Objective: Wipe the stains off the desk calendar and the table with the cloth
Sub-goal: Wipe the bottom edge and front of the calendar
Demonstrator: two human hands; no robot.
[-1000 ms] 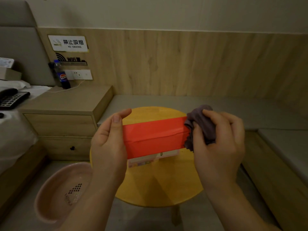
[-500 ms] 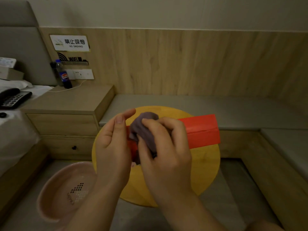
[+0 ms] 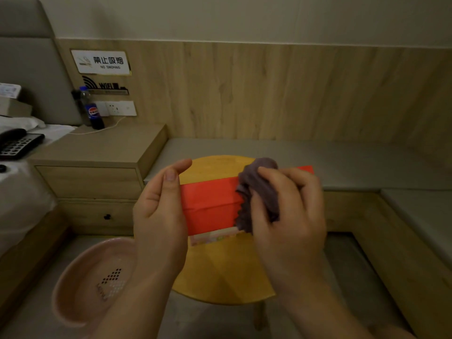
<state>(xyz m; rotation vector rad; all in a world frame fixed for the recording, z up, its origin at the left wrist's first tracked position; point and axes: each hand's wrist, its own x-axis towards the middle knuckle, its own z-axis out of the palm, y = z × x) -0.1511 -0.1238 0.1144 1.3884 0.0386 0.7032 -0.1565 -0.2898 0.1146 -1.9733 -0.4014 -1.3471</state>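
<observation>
A red desk calendar is held up above the round yellow table. My left hand holds its left end, thumb on the front and fingers behind. My right hand grips a bunched purple cloth and presses it on the calendar's red face, right of the middle. A pale printed strip shows along the calendar's lower edge. The calendar's right end pokes out behind my right hand.
A pink basin sits on the floor at lower left. A wooden nightstand with a cola bottle stands at left, a telephone beside it. A grey cushioned bench runs behind and right of the table.
My right hand slid the cloth across the calendar from the right end to the left end, then back to right of the middle. My left hand kept hold of the left end.
</observation>
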